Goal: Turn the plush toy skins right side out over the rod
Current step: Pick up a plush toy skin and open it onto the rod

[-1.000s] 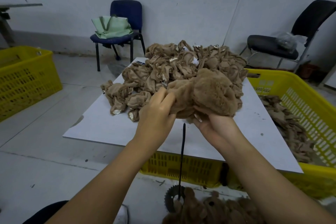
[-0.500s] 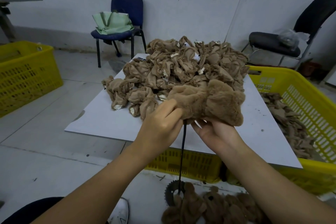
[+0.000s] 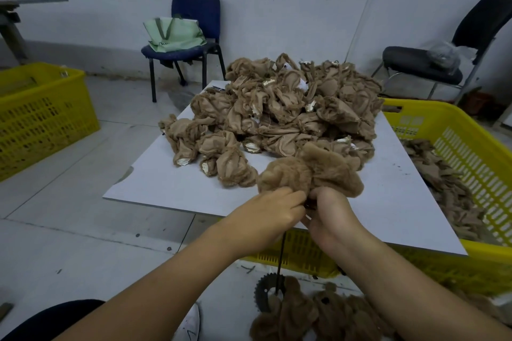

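Turned skins [image 3: 318, 315] lie at the rod [image 3: 282, 255] base. Left hand [image 3: 273, 216] and right hand [image 3: 331, 214] each pinch the plush skin [image 3: 310, 171] atop the rod, at the tabletop's [image 3: 171, 185] near edge. Tugging unevenly could snag a seam. Unturned pile [image 3: 288, 108] sits toward the far edge.

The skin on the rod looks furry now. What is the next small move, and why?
Probably lift the skin off the rod and drop it with the furry ones on the floor: both hands grip its lower edge, and fur faces outward.

Skin heap [image 3: 288, 108] blocks board's [image 3: 166, 188] far half; near-left corner free.
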Tool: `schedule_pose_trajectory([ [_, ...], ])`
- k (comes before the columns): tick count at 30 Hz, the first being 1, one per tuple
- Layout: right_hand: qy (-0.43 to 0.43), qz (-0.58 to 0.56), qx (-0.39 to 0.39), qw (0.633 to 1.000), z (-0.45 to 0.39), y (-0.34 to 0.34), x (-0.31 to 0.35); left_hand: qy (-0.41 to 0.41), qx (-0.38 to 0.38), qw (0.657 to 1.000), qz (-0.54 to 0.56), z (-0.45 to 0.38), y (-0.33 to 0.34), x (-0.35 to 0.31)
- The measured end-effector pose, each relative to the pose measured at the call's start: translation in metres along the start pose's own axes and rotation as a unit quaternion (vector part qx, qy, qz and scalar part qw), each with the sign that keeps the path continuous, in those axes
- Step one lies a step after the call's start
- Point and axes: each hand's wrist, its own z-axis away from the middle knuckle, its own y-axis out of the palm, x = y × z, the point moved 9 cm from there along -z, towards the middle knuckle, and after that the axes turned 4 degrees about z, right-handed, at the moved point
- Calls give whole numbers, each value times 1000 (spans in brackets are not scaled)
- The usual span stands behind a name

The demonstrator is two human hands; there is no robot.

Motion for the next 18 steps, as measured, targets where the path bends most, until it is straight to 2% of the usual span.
schedule_pose_trajectory([
  [5, -44, 146, -4, 988, 15, 9, 3, -12, 38, 999, 9, -1, 8, 3],
  [11, -88, 177, -20, 980, 16, 4, 18, -19, 14, 999, 48, -1, -5, 2],
  [14, -58, 183, -31, 981, 9, -4, 14, -58, -62, 992, 96, 2, -25, 12],
  [16, -43, 164, -19, 985, 6, -4, 10, -134, -175, 967, 129, 8, -46, 26],
  [18, -39, 143, -4, 989, 5, 0, 6, -218, -249, 941, 69, 16, -59, 39],
])
